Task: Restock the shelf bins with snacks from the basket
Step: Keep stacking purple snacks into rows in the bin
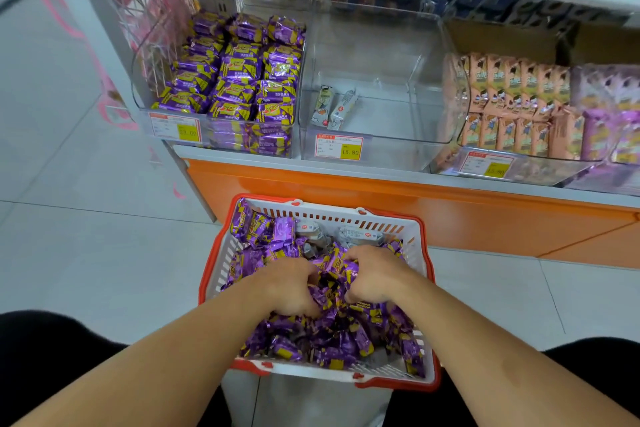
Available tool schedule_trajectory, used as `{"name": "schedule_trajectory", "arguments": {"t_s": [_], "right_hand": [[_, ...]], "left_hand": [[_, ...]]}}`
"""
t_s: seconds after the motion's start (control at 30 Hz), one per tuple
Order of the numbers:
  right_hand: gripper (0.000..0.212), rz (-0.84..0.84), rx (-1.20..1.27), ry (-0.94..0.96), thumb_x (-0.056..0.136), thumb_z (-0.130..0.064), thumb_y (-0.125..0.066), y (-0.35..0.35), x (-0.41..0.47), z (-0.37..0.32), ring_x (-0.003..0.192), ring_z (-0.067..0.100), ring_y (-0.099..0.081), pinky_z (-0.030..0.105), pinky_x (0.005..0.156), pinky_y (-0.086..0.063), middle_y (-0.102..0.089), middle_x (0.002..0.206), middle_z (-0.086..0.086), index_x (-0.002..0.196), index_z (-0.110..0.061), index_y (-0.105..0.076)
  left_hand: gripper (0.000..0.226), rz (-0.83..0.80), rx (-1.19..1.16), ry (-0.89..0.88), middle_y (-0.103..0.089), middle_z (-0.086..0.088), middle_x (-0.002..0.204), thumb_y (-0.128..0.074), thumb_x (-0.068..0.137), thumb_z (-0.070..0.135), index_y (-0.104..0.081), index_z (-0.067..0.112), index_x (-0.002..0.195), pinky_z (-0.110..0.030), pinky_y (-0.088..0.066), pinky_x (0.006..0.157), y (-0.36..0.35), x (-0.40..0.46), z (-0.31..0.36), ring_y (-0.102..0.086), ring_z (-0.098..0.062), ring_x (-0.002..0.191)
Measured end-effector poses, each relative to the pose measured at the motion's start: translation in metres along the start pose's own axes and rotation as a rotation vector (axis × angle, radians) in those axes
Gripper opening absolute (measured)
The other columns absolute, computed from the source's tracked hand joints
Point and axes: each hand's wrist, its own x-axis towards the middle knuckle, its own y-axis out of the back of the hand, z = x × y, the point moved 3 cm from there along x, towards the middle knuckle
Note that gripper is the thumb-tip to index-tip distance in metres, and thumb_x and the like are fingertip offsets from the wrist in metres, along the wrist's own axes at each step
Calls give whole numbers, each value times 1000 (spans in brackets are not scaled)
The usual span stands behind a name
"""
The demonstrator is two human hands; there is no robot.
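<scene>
Purple snack packets (pixel 332 333) fill basket (pixel 420 246) | left hand (pixel 291 288), right hand (pixel 374 277) both gripping packets

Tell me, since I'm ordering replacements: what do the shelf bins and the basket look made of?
Middle shelf bin: clear, glossy rigid plastic, likely acrylic; the two packets inside show through its walls. Basket: matte white moulded plastic with slotted walls and a red plastic rim.

We see the red-rimmed white basket (pixel 221 262) on the floor, heaped with purple-and-yellow snack packets (pixel 332 336) and some grey ones (pixel 356 232), below clear shelf bins: the left bin (pixel 145 104) full of purple packets, the middle bin (pixel 398 149) holding two.
</scene>
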Motion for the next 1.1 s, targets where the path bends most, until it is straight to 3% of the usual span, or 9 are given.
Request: {"name": "schedule_trajectory", "arguments": {"t_s": [0.1,0.23,0.3,0.43,0.5,0.63,0.77,0.93,1.1], "right_hand": [[89,30,47,24,87,-20,-83,1,-5,-5,113,27,-65,39,86,-60,-46,158,9,161,-26,-35],[87,163,178,72,83,-26,-84,13,-10,-10,129,24,-58,36,98,-54,-44,160,2,158,-25,-40],[86,196,281,77,82,-27,-84,22,-15,-13,123,24,-63,38,96,-57,-46,159,-1,157,-27,-42],[48,170,640,166,81,-19,-87,44,-29,-31,79,22,-74,47,69,-66,-74,110,4,124,-27,-67],[35,187,800,245,82,-12,-86,56,-40,-43,74,18,-74,44,64,-65,-77,97,3,109,-28,-72],[37,328,954,398,83,-9,-85,84,-65,-66,78,19,-75,45,70,-64,-79,96,0,107,-36,-74],[37,500,958,545,85,-6,-82,132,-86,-99,78,11,-75,33,68,-61,-79,90,-8,108,-35,-73],[35,689,755,596,89,-27,-78,198,-65,-162,85,10,-72,31,76,-55,-77,96,-13,117,-43,-65],[46,740,490,561,81,-44,-74,226,-14,-223,92,18,-72,38,85,-59,-70,114,-9,125,-41,-61]], "left_hand": [[55,18,-83,18,-59,2,98,-75,85,31,-56,18,135,-26,-41,58,14,-10,2,-58,-18,79],[59,57,-88,20,-59,0,125,-72,85,33,-54,26,140,-25,-44,61,39,-25,6,-58,-11,81],[53,84,-113,25,-59,4,106,-72,86,33,-56,26,136,-22,-39,50,57,-34,9,-51,-5,66],[42,214,-197,29,-61,7,96,-73,80,39,-63,33,120,-31,-58,62,101,-55,5,-60,-12,72],[38,280,-255,35,-69,-2,105,-73,71,43,-67,36,107,-38,-63,72,124,-67,1,-70,-23,84],[27,364,-469,-34,-61,-4,83,-76,77,32,-68,33,103,-47,-63,53,169,-94,-4,-63,-20,62],[26,572,-567,-141,-58,-3,75,-81,80,30,-71,31,104,-37,-57,48,225,-125,-5,-54,-14,57],[30,966,-495,-163,-69,5,76,-81,77,40,-68,35,104,-30,-55,64,289,-129,-25,-63,-18,64],[47,1178,-243,-34,-63,8,106,-74,73,46,-60,35,116,-38,-54,83,294,-86,-60,-60,-18,103]]}}
